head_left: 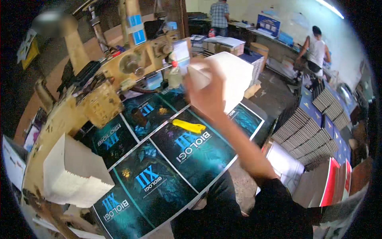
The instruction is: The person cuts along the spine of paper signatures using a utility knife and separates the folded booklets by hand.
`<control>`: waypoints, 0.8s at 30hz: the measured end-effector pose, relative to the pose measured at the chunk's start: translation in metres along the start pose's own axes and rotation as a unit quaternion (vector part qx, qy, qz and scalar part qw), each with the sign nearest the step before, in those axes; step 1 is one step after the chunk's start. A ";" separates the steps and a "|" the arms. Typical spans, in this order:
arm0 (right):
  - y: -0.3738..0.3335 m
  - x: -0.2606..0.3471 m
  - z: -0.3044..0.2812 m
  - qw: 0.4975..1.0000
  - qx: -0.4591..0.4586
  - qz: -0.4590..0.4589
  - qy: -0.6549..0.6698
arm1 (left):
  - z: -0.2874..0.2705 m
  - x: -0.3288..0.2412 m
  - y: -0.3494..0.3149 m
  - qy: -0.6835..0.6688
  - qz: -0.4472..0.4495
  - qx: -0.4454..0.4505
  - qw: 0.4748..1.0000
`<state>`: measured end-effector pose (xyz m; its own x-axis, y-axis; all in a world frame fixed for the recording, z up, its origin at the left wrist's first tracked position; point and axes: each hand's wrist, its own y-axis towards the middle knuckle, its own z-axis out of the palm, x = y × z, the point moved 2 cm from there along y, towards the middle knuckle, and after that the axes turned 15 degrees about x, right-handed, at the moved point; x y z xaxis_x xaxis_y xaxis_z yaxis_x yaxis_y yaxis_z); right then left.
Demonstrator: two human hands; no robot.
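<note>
My right hand (207, 93) is raised over the far side of the work surface, blurred by motion. Its fingers curl round a white piece (200, 78) that looks like a corner of a paper block. Just behind the hand stands a large white paper stack (236, 73); whether the held piece belongs to it I cannot tell. Beneath my forearm lies a yellow utility knife (189, 126) on large printed sheets of dark teal book covers (175, 159). My left hand is out of view.
A second white paper block (75, 171) stands at the left. Behind the sheets is a worn yellowish machine (135, 59) with a small bottle (174, 77) beside it. Stacked books (306, 135) fill the right. Two people (219, 18) (317, 51) stand in the background.
</note>
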<state>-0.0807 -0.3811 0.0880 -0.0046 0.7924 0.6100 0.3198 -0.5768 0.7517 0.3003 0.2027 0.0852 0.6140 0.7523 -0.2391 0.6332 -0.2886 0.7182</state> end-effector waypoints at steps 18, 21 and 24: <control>0.017 -0.167 -0.172 0.920 0.076 0.365 -0.119 | 0.225 -0.546 -0.174 -0.676 -0.019 0.600 0.428; -0.050 -0.119 -0.150 0.946 0.055 0.318 -0.002 | 0.246 -0.599 -0.175 -0.743 -0.174 0.587 0.269; -0.078 -0.055 -0.136 0.936 0.073 0.344 0.023 | 0.236 -0.639 -0.136 -0.777 -0.230 0.540 0.227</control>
<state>-0.2345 -0.4067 0.0304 0.2102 0.2327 0.9496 0.3882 -0.9113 0.1374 -0.0668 -0.3787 -0.0135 -0.7405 -0.0257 -0.6716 0.0302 -0.9995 0.0051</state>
